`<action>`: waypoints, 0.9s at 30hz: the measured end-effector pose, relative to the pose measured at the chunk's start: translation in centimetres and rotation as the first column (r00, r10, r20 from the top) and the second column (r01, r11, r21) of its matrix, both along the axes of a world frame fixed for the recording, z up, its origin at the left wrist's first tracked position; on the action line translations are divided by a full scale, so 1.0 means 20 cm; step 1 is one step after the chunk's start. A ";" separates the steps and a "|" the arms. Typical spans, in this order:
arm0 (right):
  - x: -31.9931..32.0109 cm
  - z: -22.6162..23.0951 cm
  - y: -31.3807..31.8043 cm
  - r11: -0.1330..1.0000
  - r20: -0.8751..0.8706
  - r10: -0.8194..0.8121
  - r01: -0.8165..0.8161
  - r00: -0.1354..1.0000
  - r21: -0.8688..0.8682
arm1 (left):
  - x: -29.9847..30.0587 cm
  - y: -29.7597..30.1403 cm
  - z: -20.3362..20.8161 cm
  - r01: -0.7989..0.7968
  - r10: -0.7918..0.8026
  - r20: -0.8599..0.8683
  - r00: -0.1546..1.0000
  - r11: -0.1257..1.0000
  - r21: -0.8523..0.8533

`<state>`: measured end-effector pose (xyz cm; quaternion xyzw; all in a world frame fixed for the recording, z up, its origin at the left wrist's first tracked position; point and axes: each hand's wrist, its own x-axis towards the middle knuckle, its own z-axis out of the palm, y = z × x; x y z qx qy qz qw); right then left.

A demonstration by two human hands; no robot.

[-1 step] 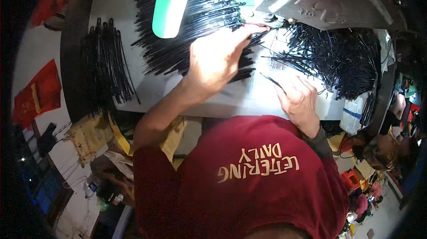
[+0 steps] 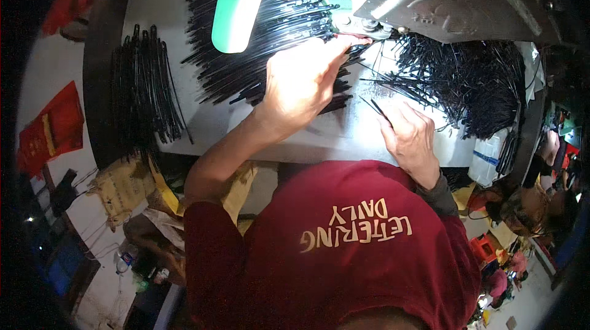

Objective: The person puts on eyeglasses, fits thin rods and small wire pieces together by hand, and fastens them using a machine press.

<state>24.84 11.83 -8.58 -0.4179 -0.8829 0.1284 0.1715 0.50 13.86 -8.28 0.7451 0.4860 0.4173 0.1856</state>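
Note:
My left hand (image 2: 300, 83) reaches up to the metal tooling of a machine (image 2: 362, 26), its thumb and fingers pressed together at the tooling's edge. What is in that pinch is too small and too hidden to make out. My right hand (image 2: 410, 139) rests low over the white table, closed on thin black wire pieces (image 2: 376, 107) whose ends stick out past the thumb. Under and beyond my left hand lies a wide layer of black wires (image 2: 270, 29) with fitted ends. To the right of the tooling is a tangled heap of similar black wires (image 2: 467, 78).
A bright green-and-white lamp (image 2: 243, 7) hangs over the wires. The machine's dark metal body (image 2: 455, 4) overhangs the far right. Another black wire bundle (image 2: 144, 84) lies at the table's left edge. A clear plastic container (image 2: 487, 159) stands by the right edge. People are visible farther right.
My right hand has shifted slightly, and the wire ends in it now show apart from each other. My left hand stays at the tooling, almost unmoved.

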 end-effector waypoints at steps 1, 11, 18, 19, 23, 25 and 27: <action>-0.02 0.00 0.01 0.992 0.009 -0.052 0.053 0.999 -0.111 | 0.01 0.01 -0.02 0.026 -0.025 0.050 0.998 1.000 -0.004; -0.25 -0.02 0.21 0.825 -0.539 -0.343 -0.027 0.769 -0.564 | 0.05 0.10 -0.12 -0.132 0.145 -0.140 0.980 0.986 0.097; -0.31 -0.02 0.23 0.712 -0.587 -0.497 -0.087 0.640 -0.697 | 0.05 0.12 -0.17 -0.160 0.174 -0.066 0.983 0.970 0.182; -0.31 -0.02 0.23 0.711 -0.600 -0.499 -0.101 0.625 -0.696 | 0.05 0.12 -0.19 -0.153 0.182 -0.077 0.980 0.944 0.293; -0.29 -0.03 0.23 0.720 -0.631 -0.478 -0.140 0.612 -0.680 | 0.07 0.12 -0.15 -0.154 0.169 -0.045 0.985 0.958 0.241; -0.29 -0.03 0.23 0.710 -0.626 -0.493 -0.136 0.604 -0.691 | 0.07 0.13 -0.12 -0.143 0.153 -0.043 0.987 0.972 0.187; -0.29 -0.02 0.23 0.706 -0.615 -0.489 -0.133 0.619 -0.696 | 0.07 0.12 -0.13 -0.142 0.157 -0.054 0.986 0.968 0.208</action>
